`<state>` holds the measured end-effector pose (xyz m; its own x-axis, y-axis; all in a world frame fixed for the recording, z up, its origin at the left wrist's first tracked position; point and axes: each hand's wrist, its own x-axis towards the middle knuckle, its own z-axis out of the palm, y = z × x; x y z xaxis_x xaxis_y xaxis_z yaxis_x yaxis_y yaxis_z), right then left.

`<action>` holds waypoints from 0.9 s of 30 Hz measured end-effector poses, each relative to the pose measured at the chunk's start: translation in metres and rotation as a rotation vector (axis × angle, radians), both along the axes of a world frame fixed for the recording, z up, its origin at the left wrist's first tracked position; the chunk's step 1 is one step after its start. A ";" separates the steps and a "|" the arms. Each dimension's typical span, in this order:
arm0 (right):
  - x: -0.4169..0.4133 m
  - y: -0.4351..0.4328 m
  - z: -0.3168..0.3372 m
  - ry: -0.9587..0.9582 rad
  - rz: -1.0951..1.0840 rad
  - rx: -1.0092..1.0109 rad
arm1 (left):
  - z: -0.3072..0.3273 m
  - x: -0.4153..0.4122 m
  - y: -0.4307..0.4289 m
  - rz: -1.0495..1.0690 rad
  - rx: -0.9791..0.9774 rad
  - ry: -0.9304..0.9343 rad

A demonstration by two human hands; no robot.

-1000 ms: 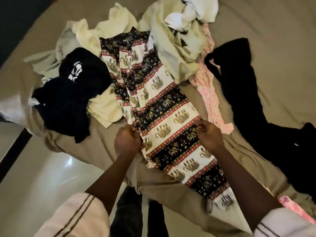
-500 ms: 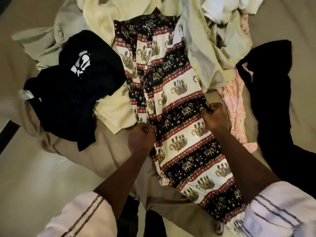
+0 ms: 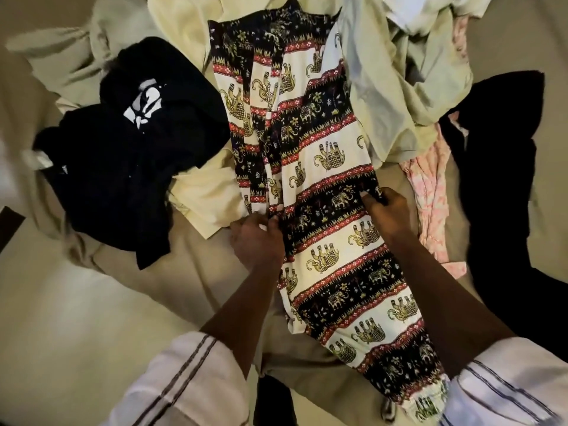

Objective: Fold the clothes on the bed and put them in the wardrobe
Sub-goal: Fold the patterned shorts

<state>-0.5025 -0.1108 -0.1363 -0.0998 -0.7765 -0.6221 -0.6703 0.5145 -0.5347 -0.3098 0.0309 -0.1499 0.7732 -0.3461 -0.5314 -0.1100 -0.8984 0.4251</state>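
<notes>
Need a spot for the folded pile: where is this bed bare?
Bare sheet shows between the black T-shirt and the left hand, and top right beyond the black garment. The top, around the elephant-print trousers and pale clothes, is crowded.

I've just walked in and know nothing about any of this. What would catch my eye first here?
The elephant-print trousers stand out at once, stretched down the middle of the bed. The left hand grips their left edge and the right hand pinches their right edge. A crumpled black top with a white logo lies to their left, and a pink garment to their right.
</notes>
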 end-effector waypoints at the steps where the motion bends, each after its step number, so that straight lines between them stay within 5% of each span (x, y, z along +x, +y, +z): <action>1: 0.000 -0.001 -0.001 -0.006 0.012 0.001 | 0.000 0.003 0.003 0.068 -0.045 0.003; 6: 0.001 -0.002 0.000 -0.027 0.063 0.081 | -0.004 0.021 0.046 0.497 -0.345 0.283; 10: 0.002 -0.001 -0.001 -0.114 0.067 0.135 | -0.003 0.021 0.071 0.148 -0.368 0.388; 15: -0.003 0.002 -0.005 -0.142 -0.058 -0.056 | 0.000 0.006 0.049 -0.145 -0.208 0.138; 20: -0.005 0.005 -0.006 -0.026 0.151 0.004 | 0.005 -0.002 0.034 -0.321 -0.131 0.027; 24: -0.010 0.005 -0.004 -0.040 0.116 0.025 | -0.004 0.007 0.038 0.101 -0.179 0.130; 27: -0.010 0.005 0.003 -0.202 -0.071 0.151 | 0.001 0.021 0.045 0.643 -0.422 0.509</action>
